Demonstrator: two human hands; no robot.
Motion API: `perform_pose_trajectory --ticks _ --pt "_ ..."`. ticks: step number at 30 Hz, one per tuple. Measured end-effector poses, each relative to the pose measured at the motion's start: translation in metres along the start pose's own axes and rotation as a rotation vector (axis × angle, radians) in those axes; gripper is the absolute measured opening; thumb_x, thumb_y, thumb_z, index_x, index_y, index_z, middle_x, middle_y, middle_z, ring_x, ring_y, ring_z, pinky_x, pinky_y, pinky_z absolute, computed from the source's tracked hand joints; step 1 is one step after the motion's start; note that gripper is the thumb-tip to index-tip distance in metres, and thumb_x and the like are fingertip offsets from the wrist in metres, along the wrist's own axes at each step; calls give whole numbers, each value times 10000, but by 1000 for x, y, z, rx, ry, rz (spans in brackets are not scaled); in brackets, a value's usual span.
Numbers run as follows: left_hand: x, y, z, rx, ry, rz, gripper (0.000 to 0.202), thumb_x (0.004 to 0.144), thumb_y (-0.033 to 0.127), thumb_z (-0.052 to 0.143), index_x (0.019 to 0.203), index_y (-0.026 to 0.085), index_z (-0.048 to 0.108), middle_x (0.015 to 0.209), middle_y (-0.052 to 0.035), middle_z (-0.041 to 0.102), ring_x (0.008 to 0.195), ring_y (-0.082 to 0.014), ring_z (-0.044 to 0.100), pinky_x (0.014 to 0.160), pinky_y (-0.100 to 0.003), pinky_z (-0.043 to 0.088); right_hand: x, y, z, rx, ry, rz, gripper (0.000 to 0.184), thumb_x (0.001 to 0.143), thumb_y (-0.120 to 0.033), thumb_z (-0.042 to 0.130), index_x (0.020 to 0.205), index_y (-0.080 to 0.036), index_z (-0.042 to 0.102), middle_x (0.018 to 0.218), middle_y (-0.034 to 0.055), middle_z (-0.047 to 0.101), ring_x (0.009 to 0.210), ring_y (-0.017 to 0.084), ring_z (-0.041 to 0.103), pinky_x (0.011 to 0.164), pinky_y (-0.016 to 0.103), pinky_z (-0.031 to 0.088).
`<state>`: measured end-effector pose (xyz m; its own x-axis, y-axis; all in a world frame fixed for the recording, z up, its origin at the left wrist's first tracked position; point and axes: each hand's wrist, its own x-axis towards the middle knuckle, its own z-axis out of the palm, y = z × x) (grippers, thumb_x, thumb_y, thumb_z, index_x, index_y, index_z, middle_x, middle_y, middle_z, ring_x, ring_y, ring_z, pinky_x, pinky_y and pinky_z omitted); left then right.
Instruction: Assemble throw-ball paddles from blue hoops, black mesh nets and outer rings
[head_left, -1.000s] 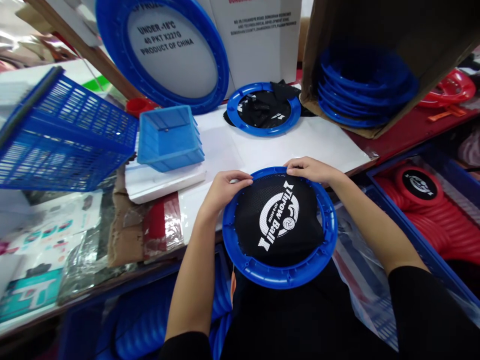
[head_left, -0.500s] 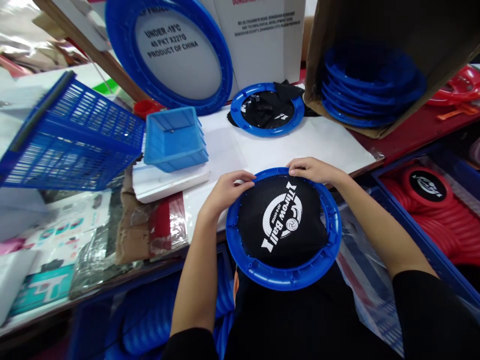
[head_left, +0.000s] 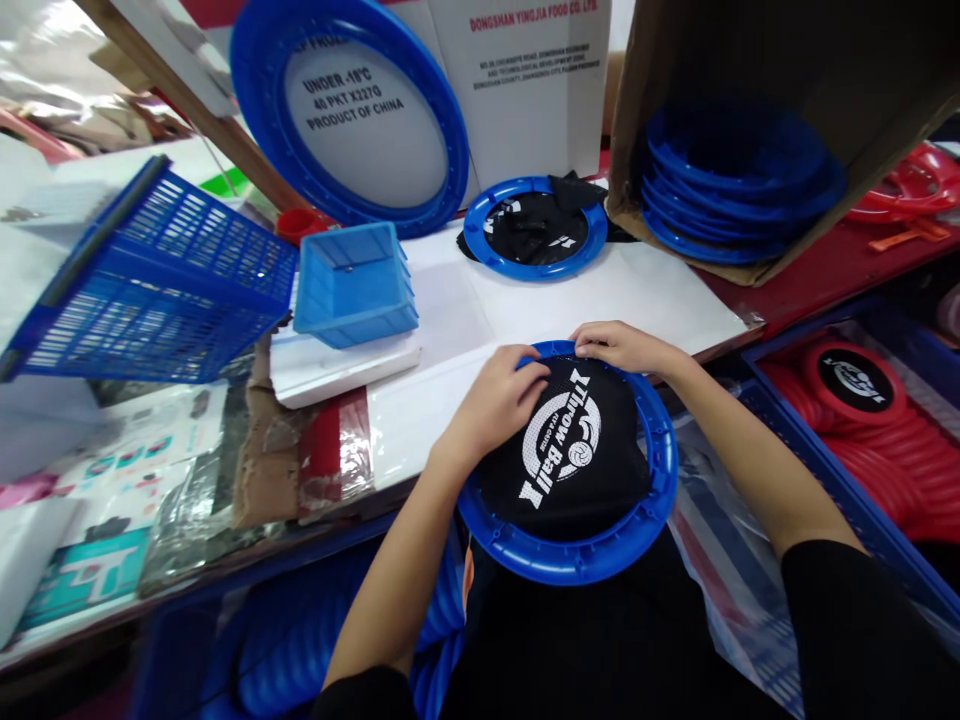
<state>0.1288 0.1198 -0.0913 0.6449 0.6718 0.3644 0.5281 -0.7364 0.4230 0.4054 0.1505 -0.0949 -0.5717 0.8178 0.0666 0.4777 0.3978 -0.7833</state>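
Note:
A blue plastic ring (head_left: pixel 574 570) leans against my body at the table's front edge. Black mesh fabric (head_left: pixel 619 465), printed "Throw Ball" in white, spans its middle; the fabric's right edge stands a little apart from the rim. My left hand (head_left: pixel 501 400) is closed at the far left part of the rim, its bent fingertips on the fabric's edge. At the far side, my right hand (head_left: pixel 619 345) pinches the rim and the fabric edge, with the thumb beneath the fingers. What lies under the fingertips is hidden.
Behind lies another blue ring (head_left: pixel 536 270) with crumpled black fabric. A larger blue ring (head_left: pixel 450 130) leans on a white carton (head_left: pixel 525 120). A light blue bin (head_left: pixel 356 285) and blue basket (head_left: pixel 150 290) stand left. Stacked blue rings (head_left: pixel 720 245) fill a cardboard box; red rings (head_left: pixel 885 470) lie at right.
My left hand has shifted right and inward over the ring, its fingers now bent onto the fabric's edge. My right hand stays nearly in place. The view has shifted slightly.

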Motion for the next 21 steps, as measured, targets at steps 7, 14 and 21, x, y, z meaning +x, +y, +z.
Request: perform_pose_trajectory --ticks 7,14,21 --pt "2 2 11 23 -97 34 370 1011 269 593 1369 174 576 1475 -192 532 1391 -338 531 1160 -551 482 2 2 -12 8 -102 15 273 987 -443 551 884 -208 644 1048 73 693 967 226 611 931 399 486" --pt "2 -5 11 -96 -61 -118 289 1042 236 524 1313 193 616 1282 -116 715 1220 -259 664 1097 -476 530 9 0 -19 -54 -179 -48 202 968 -353 556 850 -210 638 955 54 673 881 200 593 852 355 467" --pt "7 -9 4 -285 91 -259 171 946 126 620 1041 195 744 1080 -56 802 1015 -211 746 968 -373 594 7 -5 -14 -110 -113 -90 176 976 -311 570 918 -205 698 968 65 716 911 215 651 894 398 522"
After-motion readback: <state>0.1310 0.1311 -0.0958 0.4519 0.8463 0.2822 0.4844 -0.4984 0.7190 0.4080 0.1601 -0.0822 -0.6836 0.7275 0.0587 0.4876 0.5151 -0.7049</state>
